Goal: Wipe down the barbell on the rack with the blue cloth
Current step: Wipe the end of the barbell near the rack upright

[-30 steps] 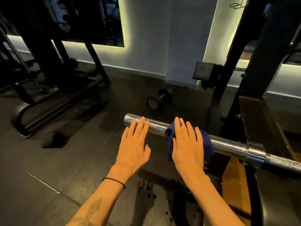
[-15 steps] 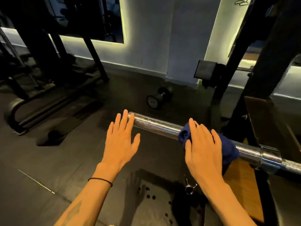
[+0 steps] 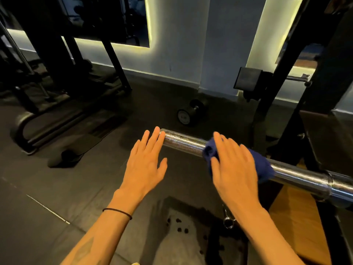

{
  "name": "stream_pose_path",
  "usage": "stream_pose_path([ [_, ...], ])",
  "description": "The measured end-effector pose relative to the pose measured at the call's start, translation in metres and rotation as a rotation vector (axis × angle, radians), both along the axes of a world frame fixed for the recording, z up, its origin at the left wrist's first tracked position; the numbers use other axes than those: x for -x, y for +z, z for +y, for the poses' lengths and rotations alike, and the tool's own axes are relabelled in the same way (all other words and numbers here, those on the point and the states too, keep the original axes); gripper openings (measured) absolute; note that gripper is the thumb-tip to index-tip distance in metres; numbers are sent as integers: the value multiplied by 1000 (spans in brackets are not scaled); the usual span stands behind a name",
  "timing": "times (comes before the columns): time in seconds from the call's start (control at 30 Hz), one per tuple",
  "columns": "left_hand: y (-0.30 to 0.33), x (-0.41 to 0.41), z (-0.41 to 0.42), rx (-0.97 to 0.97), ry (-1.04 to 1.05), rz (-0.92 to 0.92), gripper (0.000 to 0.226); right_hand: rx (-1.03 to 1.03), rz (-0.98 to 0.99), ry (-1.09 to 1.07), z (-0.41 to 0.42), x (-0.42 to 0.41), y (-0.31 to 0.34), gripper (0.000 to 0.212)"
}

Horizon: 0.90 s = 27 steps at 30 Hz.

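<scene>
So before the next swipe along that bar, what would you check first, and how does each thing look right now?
1. Blue cloth sits on the barbell: ok, it drapes over the sleeve.
2. Right hand presses the cloth flat: ok, fingers straight on top.
3. Left hand steadies the bar end: ok, fingertips touch the tip.
4. Bar seated in the rack: cannot tell, the support is hidden.
5. Sleeve left of the cloth free to wipe: ok, bare metal up to the left hand.
6. Dumbbell out of the way: ok, on the floor behind the bar.
</scene>
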<state>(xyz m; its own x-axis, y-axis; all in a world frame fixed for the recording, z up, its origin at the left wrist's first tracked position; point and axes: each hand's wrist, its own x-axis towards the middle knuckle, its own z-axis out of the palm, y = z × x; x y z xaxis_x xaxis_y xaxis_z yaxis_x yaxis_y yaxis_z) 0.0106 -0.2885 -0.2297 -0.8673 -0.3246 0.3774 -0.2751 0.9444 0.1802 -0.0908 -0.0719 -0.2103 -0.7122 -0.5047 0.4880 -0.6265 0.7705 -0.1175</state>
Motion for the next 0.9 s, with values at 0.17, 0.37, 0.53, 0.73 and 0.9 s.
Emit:
stream_pose_path([
  [0.17,-2,7,10,-107,21,66,83,54,28,-118,-29,-9,-6,71],
  [0.37,10,1,9,-60,9,-30,88,-82,6,189,-85,-9,1,80],
  [0.53,12,0,9,-47,-1,-33,86,-52,74,87,-21,-1,-2,68],
  [0.73,7,4,13,-106,-1,68,87,-5,11,-6,-37,-3,0,74],
  [0.9,13,5,10,-127,-14,66,93,-127,-90,243,-101,0,15,79],
])
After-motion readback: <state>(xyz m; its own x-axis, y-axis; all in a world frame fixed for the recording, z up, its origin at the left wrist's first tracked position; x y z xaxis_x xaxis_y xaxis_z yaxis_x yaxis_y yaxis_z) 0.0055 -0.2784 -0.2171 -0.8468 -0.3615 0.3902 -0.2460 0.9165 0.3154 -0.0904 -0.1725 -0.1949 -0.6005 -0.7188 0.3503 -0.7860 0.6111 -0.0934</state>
